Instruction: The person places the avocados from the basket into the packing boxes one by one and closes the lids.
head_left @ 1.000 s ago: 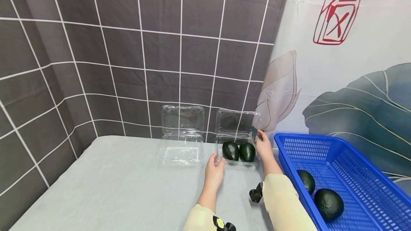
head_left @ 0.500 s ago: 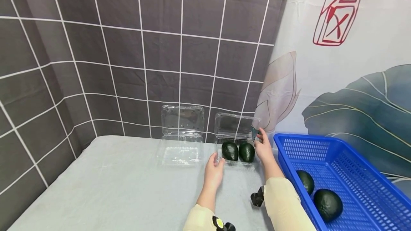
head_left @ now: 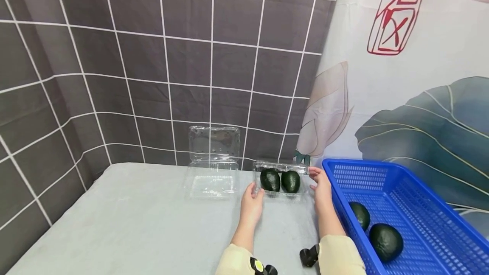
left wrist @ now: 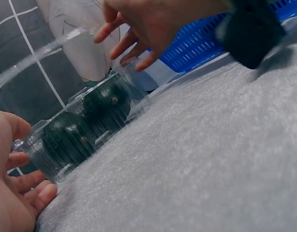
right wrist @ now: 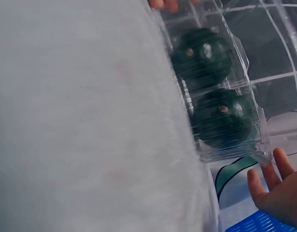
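A clear plastic clamshell box stands on the table with two dark green avocados side by side in its base. My left hand holds its front left corner, thumb and fingers around the side wall. On the other side, my right hand touches the edge of the lid, which is tilted forward over the base. Fairly straight, spread fingers show at that corner in the right wrist view. The left wrist view shows both avocados through the ribbed plastic wall.
A second clear clamshell box, lid raised, stands to the left with nothing in it. At the right, a blue plastic basket holds two more avocados. A grey gridded cloth hangs behind the pale table cover.
The lid of the right-hand box has swung from upright to leaning forward and low. My right hand has moved with it, slightly down and forward; the left hand stays at its corner.
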Demonstrator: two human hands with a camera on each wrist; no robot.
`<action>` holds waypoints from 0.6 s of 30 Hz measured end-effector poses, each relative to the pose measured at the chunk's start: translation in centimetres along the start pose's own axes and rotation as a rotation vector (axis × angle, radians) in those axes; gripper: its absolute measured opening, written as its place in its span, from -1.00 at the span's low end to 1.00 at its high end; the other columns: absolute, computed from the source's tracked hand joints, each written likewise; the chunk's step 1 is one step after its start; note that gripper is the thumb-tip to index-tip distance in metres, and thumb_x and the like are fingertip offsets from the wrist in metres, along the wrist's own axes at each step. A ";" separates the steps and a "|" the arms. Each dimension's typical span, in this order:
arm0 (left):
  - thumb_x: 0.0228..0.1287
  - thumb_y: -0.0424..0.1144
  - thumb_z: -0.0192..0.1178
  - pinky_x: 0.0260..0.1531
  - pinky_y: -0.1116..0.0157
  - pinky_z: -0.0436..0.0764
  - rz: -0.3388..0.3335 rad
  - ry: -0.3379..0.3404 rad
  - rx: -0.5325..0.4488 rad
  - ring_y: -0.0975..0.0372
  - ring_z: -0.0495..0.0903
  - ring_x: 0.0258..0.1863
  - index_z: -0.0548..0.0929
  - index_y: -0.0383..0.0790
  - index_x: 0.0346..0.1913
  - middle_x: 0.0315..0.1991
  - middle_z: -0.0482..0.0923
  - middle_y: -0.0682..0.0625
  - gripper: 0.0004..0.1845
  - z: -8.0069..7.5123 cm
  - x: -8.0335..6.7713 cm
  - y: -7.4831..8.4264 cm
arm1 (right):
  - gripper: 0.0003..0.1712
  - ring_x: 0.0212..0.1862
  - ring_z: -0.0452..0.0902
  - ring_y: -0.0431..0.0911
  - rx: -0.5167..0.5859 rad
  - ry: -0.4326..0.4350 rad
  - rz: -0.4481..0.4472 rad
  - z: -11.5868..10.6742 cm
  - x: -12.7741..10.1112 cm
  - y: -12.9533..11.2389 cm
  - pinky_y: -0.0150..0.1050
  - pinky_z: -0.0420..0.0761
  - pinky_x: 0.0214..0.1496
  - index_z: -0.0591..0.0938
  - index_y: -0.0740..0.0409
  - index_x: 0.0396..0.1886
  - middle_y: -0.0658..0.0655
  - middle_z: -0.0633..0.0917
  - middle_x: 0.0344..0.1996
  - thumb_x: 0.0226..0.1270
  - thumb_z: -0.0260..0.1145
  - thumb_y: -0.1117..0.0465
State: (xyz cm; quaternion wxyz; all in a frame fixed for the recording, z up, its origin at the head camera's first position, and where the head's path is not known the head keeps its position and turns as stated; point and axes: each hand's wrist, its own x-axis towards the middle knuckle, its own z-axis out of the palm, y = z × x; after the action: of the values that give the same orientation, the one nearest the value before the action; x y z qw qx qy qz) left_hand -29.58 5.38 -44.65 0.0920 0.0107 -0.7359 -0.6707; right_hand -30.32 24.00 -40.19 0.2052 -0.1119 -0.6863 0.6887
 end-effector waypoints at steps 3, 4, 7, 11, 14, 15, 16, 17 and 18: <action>0.34 -0.27 -0.13 0.03 0.00 0.42 0.021 0.028 -0.018 -0.11 0.45 -0.02 0.47 -0.45 0.10 -0.02 0.48 -0.32 -0.60 -0.1 -0.2 0.2 | -0.64 -0.02 0.37 -0.09 0.009 0.031 0.021 -0.4 -1.1 0.6 -0.17 0.39 -0.08 0.47 0.32 -0.04 -0.16 0.53 -0.33 0.42 -0.18 0.22; 0.37 -0.26 -0.18 -0.01 0.03 0.45 0.022 0.039 -0.027 -0.08 0.47 -0.08 0.50 -0.46 0.07 -0.10 0.50 -0.29 -0.60 -0.1 -0.2 0.2 | -0.65 -0.04 0.38 -0.11 0.010 0.046 0.022 -0.4 -1.3 0.8 -0.22 0.41 -0.12 0.49 0.31 -0.06 -0.16 0.53 -0.33 0.45 -0.14 0.19; 0.44 -0.18 -0.28 -0.31 0.16 0.50 -0.002 0.045 -0.073 0.09 0.46 -0.39 0.53 -0.47 0.00 -0.38 0.48 -0.15 -0.54 -0.2 -0.3 0.4 | -0.76 -0.15 0.41 -0.23 0.002 0.102 0.020 -0.5 -1.6 1.5 -0.34 0.45 -0.22 0.54 0.22 -0.18 -0.17 0.55 -0.38 0.41 0.02 0.17; 0.45 0.05 -0.25 -0.64 0.37 0.38 -0.079 0.008 -0.131 0.30 0.33 -0.70 0.44 -0.42 -0.06 -0.61 0.38 -0.01 -0.47 -0.2 -0.3 0.3 | -0.95 -0.28 0.40 -0.33 0.040 0.129 0.033 -0.7 -1.5 2.7 -0.43 0.47 -0.27 0.58 0.06 -0.32 -0.22 0.54 -0.43 0.30 0.19 0.22; 0.40 0.18 -0.25 -0.76 0.46 0.33 -0.128 -0.018 -0.171 0.34 0.29 -0.83 0.38 -0.32 -0.22 -0.70 0.35 0.04 -0.46 -0.1 -0.3 0.1 | -0.90 -0.33 0.40 -0.34 0.104 0.120 0.040 -0.8 -1.5 3.5 -0.46 0.47 -0.32 0.59 0.03 -0.34 -0.23 0.53 -0.44 0.26 0.19 0.32; 0.38 0.21 -0.24 -0.80 0.47 0.32 -0.144 -0.025 -0.182 0.35 0.29 -0.85 0.38 -0.29 -0.28 -0.72 0.35 0.04 -0.45 -0.1 -0.2 0.0 | -0.87 -0.34 0.40 -0.34 0.121 0.121 0.039 -0.9 -1.4 3.7 -0.46 0.47 -0.34 0.58 0.03 -0.34 -0.22 0.53 -0.44 0.24 0.18 0.36; 0.37 0.21 -0.23 -0.82 0.49 0.29 -0.156 -0.036 -0.190 0.35 0.28 -0.86 0.38 -0.27 -0.34 -0.74 0.34 0.05 -0.45 0.0 -0.1 0.0 | -0.85 -0.36 0.40 -0.34 0.126 0.123 0.033 -0.9 -1.4 3.8 -0.47 0.47 -0.36 0.57 0.04 -0.33 -0.22 0.52 -0.45 0.23 0.17 0.38; 0.37 0.22 -0.21 -0.84 0.49 0.27 -0.166 -0.047 -0.193 0.36 0.27 -0.87 0.38 -0.25 -0.39 -0.75 0.33 0.06 -0.46 0.0 -0.1 0.0 | -0.85 -0.38 0.39 -0.35 0.128 0.119 0.029 -0.9 -1.4 3.9 -0.48 0.46 -0.39 0.55 0.07 -0.31 -0.21 0.51 -0.46 0.22 0.15 0.39; 0.36 0.21 -0.19 -0.86 0.50 0.26 -0.176 -0.060 -0.197 0.36 0.27 -0.87 0.38 -0.24 -0.44 -0.75 0.32 0.07 -0.46 0.0 0.0 0.0 | -0.85 -0.41 0.39 -0.35 0.126 0.114 0.027 -1.0 -1.5 3.9 -0.49 0.44 -0.43 0.53 0.10 -0.28 -0.20 0.51 -0.48 0.22 0.14 0.41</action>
State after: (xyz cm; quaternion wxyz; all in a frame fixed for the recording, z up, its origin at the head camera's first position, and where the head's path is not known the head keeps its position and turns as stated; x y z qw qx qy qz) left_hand -29.54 5.38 -44.68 0.0115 0.0462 -0.6653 -0.7451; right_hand -29.10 24.34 -44.26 0.2412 -0.1472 -0.6270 0.7259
